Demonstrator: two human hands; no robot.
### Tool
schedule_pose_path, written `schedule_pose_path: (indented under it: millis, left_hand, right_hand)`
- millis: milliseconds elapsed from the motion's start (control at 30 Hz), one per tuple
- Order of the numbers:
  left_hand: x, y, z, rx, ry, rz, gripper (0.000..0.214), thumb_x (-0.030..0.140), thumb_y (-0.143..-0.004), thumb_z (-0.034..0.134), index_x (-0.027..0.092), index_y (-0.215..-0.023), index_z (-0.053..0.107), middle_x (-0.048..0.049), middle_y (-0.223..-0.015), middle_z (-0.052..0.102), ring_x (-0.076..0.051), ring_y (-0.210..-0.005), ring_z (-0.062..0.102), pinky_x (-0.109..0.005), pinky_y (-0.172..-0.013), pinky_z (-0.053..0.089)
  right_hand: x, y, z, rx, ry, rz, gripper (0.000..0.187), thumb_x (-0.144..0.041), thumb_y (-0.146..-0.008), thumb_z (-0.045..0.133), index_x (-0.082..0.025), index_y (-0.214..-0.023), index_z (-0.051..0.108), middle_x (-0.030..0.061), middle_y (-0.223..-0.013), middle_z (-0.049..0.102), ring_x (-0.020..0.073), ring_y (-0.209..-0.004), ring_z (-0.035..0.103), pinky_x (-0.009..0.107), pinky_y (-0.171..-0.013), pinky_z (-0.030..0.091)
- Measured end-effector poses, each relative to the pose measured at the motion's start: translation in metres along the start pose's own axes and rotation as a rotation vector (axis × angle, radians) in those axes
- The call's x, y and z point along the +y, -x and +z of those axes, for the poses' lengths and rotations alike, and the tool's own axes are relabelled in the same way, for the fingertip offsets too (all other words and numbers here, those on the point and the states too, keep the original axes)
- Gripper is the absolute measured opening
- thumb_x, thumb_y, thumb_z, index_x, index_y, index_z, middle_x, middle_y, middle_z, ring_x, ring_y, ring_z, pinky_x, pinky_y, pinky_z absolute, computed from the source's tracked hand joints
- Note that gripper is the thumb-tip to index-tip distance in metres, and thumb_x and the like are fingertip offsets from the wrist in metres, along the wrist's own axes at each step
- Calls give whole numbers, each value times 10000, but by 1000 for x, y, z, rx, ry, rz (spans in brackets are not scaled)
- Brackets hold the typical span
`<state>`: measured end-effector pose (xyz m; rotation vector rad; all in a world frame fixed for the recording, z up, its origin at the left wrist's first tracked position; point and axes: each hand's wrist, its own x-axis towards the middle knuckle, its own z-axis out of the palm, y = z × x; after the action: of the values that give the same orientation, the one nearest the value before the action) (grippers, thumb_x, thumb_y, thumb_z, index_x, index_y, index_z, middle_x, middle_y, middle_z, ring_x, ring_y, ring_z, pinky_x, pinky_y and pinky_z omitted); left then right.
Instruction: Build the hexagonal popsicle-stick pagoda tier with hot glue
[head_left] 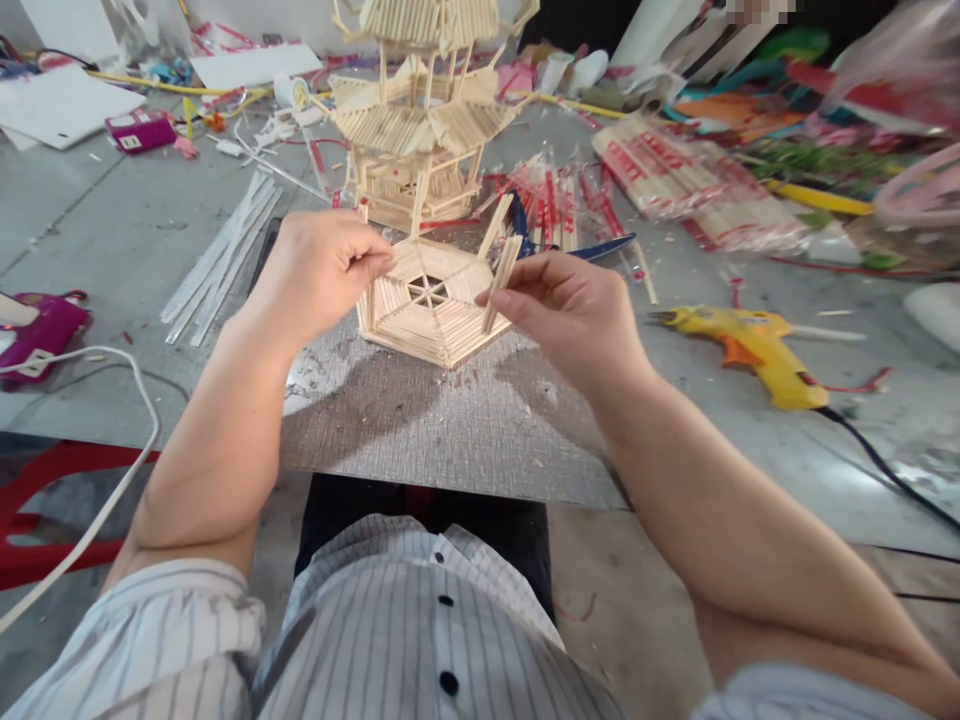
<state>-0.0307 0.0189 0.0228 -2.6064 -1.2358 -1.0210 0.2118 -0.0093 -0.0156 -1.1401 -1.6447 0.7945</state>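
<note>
A hexagonal base built of wooden sticks rests on a grey textured mat. My left hand is closed in a pinch at the base's left upper edge, gripping it. My right hand pinches a short bundle of wooden sticks and holds it upright against the base's right edge. Another upright stick post stands at the back right of the base. Behind the base rises a tiered stick pagoda.
A yellow glue gun with a black cord lies to the right. Packs of sticks in plastic lie at the back right, loose white strips on the left. A white cable and a red stool are at lower left.
</note>
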Motion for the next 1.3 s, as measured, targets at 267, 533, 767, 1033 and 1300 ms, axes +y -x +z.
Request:
schedule_pose_path:
  millis: [267, 533, 767, 1033, 1300]
  left_hand:
    - [-6, 0, 2, -19, 140, -154, 73, 239, -790, 647, 234, -752, 710, 18, -657, 683, -106, -503, 559, -246, -513, 443]
    - [-12, -5, 10, -62, 239, -262, 46, 184, -773, 683, 169, -791, 723, 64, -573, 625, -29, -416, 494, -181, -486, 424]
    - [3, -4, 3, -35, 249, -371, 82, 164, -758, 675, 183, -792, 748, 60, -585, 616, -37, -443, 533, -178, -516, 426]
    - [4, -3, 4, -26, 219, -358, 82, 154, -765, 678, 168, -803, 749, 45, -592, 622, -47, -446, 536, -200, -541, 468]
    - [-1, -2, 6, 7, 236, -305, 93, 225, -772, 663, 176, -785, 741, 56, -597, 620, -41, -440, 546, -215, -588, 523]
  right_hand:
    - [11, 4, 7, 11, -21, -3, 114, -300, -758, 653, -216, -798, 588, -7, -746, 608, 108, -628, 534, 266, -563, 451]
    - [25, 5, 14, -50, -6, -51, 135, -276, -749, 650, -204, -844, 586, -23, -741, 589, 93, -636, 524, 249, -572, 422]
    - [21, 6, 16, -71, 30, -81, 81, -211, -724, 636, -187, -778, 581, -31, -682, 550, 74, -589, 465, 233, -530, 361]
    - [22, 7, 17, -77, 51, -72, 78, -196, -724, 632, -188, -747, 557, -35, -655, 528, 71, -577, 450, 236, -528, 352]
    - [27, 6, 20, -71, -97, -88, 183, -206, -749, 622, -200, -925, 576, -25, -736, 554, 82, -641, 494, 241, -564, 389]
